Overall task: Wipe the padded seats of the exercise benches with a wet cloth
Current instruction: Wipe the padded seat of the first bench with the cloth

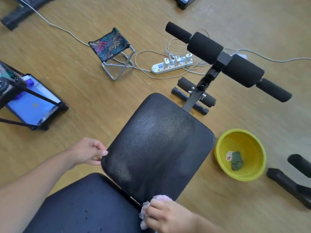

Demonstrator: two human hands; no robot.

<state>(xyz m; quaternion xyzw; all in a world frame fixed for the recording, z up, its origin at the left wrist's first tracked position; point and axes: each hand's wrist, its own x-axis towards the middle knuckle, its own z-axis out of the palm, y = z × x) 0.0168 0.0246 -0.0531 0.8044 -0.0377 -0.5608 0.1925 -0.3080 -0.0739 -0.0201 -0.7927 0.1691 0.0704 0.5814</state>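
No text, number or brand name can be read anywhere in the head view. The nearest thing to a label is a small round sticker (pixel 228 156), whitish with a red patch, on the inside of the yellow basin (pixel 222 148) at the near right; its printing is too small and blurred to make out, though the red patch may carry characters. At the far left, a tablet screen (pixel 33 106) glows blue with a small yellowish square mark near its middle, which is not legible either. The white power strip (pixel 157 68) farther off in the middle shows orange dots beside its sockets but no readable marking.
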